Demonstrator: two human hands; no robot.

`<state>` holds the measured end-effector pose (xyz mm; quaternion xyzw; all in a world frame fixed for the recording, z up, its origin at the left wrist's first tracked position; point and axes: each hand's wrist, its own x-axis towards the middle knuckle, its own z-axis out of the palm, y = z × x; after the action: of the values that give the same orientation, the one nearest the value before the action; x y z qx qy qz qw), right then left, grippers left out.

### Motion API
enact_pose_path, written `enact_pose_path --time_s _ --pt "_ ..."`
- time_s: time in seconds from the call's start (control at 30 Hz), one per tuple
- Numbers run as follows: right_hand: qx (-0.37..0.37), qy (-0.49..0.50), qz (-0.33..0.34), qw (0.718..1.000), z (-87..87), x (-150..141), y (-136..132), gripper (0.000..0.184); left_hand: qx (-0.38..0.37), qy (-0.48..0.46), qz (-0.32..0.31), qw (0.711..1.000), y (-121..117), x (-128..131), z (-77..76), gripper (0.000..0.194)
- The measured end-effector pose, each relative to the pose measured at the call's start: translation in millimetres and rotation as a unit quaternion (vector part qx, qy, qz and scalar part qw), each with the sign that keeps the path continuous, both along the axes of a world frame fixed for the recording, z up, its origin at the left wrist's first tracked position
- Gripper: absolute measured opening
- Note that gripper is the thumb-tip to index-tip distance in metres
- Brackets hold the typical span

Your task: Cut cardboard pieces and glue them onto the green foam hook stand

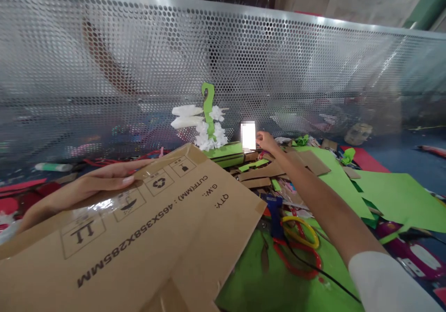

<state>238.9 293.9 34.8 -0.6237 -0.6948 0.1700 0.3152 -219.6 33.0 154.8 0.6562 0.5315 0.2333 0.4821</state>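
My left hand (104, 178) lies with fingers stretched flat along the far edge of a large flattened cardboard box panel (146, 237) printed with size markings. My right hand (266, 141) reaches far forward and touches the edge of a small bright white phone screen (248, 135) propped upright near the mesh; its fingers are curled against it. Left of the phone stands a green and white paper craft (209, 126) with white tissue flowers on a green base.
A perforated metal screen (313, 70) walls off the back. Green paper sheets (390, 195), cardboard scraps (265, 172), red and yellow scissors (299, 242), a black cord and a glue stick (52, 167) litter the blue table.
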Motion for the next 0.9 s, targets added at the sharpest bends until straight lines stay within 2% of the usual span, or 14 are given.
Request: enact_pose_path --time_s 0.13,0.2,0.43,0.57,0.73,0.9 --pt "-0.014 0.030 0.013 0.999 -4.1 2 -5 0.047 -0.042 -0.046 0.071 0.996 1 -6 0.8 0.096" --pt "-0.021 0.039 0.012 0.999 -5.4 3 -7 0.050 -0.053 -0.048 0.086 0.994 1 -9 0.8 0.100" --pt "-0.026 0.044 0.020 0.999 -4.0 6 -4 0.046 -0.054 -0.056 0.051 0.996 7 -13 -3.5 0.085" --pt "-0.024 0.038 0.015 0.999 -2.3 5 -1 0.040 -0.068 -0.062 0.046 0.995 6 -9 0.1 0.075" --pt "-0.024 0.030 0.003 0.999 -0.7 0 0 0.032 -0.081 -0.062 0.034 0.994 2 -1 7.4 0.078" --pt "-0.005 0.010 -0.002 1.000 -1.4 1 1 0.024 -0.062 -0.075 0.052 0.994 4 -5 0.4 0.074"
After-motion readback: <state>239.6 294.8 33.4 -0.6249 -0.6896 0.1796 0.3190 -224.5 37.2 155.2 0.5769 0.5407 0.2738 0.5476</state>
